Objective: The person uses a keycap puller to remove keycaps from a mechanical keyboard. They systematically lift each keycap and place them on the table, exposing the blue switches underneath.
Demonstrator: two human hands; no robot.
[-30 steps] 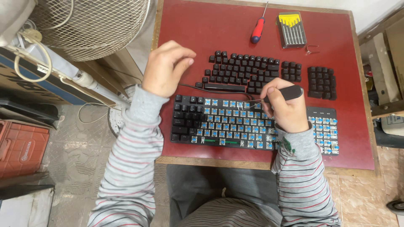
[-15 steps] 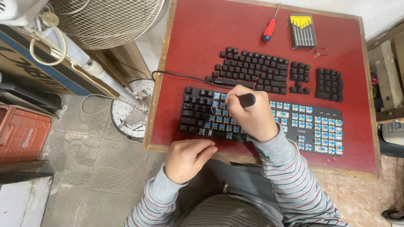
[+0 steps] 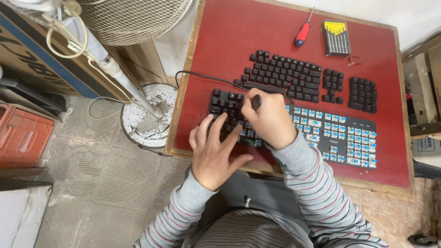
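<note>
Right hand (image 3: 271, 118) gripping black tool (image 3: 256, 101) over keyboard (image 3: 321, 133) left end. Left hand (image 3: 215, 151) lying open, fingers spread, at table (image 3: 220, 50) front-left edge. Bare red surface lying at 12 o'clock; removed keycaps (image 3: 285, 76) at 1 o'clock.

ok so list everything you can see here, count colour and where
keyboard: one, black with blue switches, front of table
loose keycaps: many, black, laid out behind the keyboard
screwdriver: one, red handle, back of table
small screwdriver set: one, yellow and black case, beside the screwdriver
table: one, red top, wooden edge
fan: one, white, floor left of table
crate: one, red, far left floor
left hand: fingers on the keyboard's left end
right hand: grip closed on a black tool
</note>
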